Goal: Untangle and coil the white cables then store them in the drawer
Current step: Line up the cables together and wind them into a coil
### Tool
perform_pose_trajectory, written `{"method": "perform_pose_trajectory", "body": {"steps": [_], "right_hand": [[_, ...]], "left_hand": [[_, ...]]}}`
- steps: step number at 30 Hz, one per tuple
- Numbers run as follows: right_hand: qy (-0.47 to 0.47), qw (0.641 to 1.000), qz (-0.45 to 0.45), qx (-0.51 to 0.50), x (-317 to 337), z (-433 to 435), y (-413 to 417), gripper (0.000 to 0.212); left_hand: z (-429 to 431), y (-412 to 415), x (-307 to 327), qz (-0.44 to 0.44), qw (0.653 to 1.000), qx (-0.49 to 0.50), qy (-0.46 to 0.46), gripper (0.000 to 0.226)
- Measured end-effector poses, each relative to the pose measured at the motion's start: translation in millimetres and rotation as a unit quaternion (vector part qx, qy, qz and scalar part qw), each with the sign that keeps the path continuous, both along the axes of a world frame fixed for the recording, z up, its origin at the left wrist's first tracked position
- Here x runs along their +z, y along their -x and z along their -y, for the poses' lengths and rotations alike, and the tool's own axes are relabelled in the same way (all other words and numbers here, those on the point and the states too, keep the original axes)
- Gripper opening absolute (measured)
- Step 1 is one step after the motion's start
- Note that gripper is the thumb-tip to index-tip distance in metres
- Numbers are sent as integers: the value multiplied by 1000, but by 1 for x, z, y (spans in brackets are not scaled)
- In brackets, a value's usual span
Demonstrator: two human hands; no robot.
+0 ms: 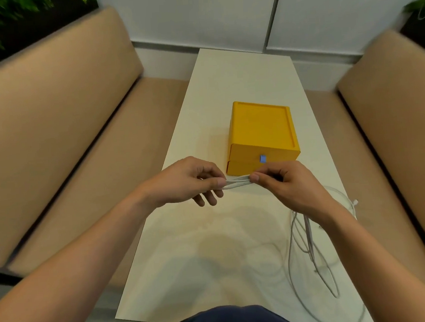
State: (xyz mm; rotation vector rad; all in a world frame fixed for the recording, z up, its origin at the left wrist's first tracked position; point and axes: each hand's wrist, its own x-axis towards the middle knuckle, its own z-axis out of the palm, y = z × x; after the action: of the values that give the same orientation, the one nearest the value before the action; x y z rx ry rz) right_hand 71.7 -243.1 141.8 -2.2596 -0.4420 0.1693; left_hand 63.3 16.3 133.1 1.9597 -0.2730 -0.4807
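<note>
Pinching a short bundle of white cables [237,181] between them, the left hand [187,181] and right hand [288,186] each close thumb and forefinger on it above the worktop [212,237]. Loose cable trails down right. Behind, the yellow drawer box [262,134] is closed.

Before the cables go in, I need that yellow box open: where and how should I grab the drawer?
Probably by the small blue tab in the middle of the yellow box's front face. It is the only part that sticks out, and it faces the person. Come from the near side and pull it toward you. Both the left hand and the right hand are pinching the white cable, so one must let go first.
</note>
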Motion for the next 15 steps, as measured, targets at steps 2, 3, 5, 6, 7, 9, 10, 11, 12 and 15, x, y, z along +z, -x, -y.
{"method": "perform_pose_trajectory", "body": {"steps": [2,3,5,6,7,9,10,11,12,15], "right_hand": [[4,1000,-1,3,1,-1,0,21],[3,1000,-1,3,1,-1,0,21],[2,1000,-1,3,1,-1,0,21],[3,1000,-1,3,1,-1,0,21],[5,1000,-1,5,1,0,0,21],[6,1000,0,10,1,0,0,20],[4,1000,-1,11,1,0,0,19],[1,1000,-4,11,1,-1,0,18],[-1,1000,-6,12,1,-1,0,18],[1,1000,-4,22,2,-3,0,18]], "left_hand": [[-1,2,1,-25,999,-21,-3,22],[-1,2,1,-37,999,-25,1,27],[-2,1,2,-67,997,-14,21,38],[-3,1,3,-78,997,-10,27,41],[-4,1,3,-83,996,-13,27,41],[-4,1,4,-83,996,-21,17,31],[-4,2,2,-82,996,-22,12,24],[-5,2,1,-81,996,-23,10,18],[-5,1,-1,-80,996,-22,11,15],[-4,0,-4,-60,998,-18,1,12]]}}
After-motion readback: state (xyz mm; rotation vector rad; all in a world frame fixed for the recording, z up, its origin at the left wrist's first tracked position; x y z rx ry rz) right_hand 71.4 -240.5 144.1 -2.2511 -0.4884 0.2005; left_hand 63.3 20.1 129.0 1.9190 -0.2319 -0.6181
